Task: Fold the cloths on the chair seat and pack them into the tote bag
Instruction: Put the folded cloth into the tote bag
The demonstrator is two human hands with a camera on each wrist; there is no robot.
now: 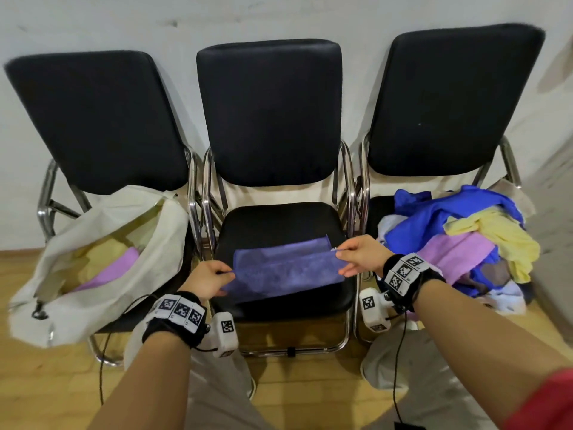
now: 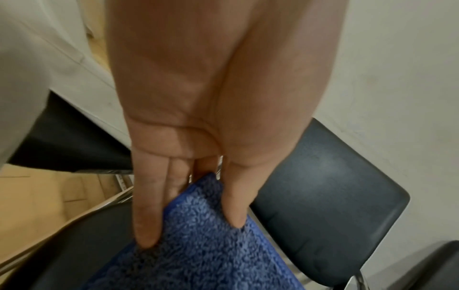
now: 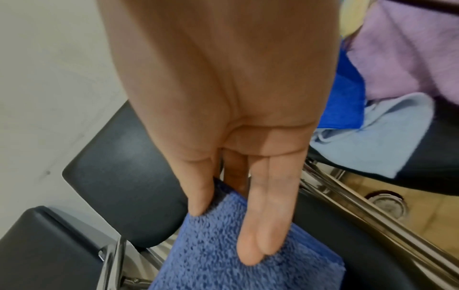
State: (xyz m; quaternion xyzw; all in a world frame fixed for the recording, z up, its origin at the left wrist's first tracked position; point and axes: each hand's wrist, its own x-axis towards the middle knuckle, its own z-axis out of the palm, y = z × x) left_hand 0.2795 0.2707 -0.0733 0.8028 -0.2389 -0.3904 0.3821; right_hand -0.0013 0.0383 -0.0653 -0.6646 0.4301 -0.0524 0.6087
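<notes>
Chairs (image 1: 269, 113) against white wall, wood floor; left hand (image 1: 207, 279), right hand (image 1: 361, 255) pinch blue cloth (image 1: 286, 268) ends

Both forearms are bare. Each wrist wears a black fabric band (image 1: 175, 321) faced with a row of white tiles printed with black square fiducial markers; the right wrist's band (image 1: 409, 276) carries three such tiles in a curved row. Clipped to the inner side of each band is a white boxy camera module (image 1: 224, 333) bearing one more marker, its twin (image 1: 373, 311) beside the right band. Thin black cables (image 1: 400, 361) run back from the bands. A red sleeve edge (image 1: 548, 405) shows near the right elbow, and light grey trousers (image 1: 217, 398) lie below the bands.
</notes>
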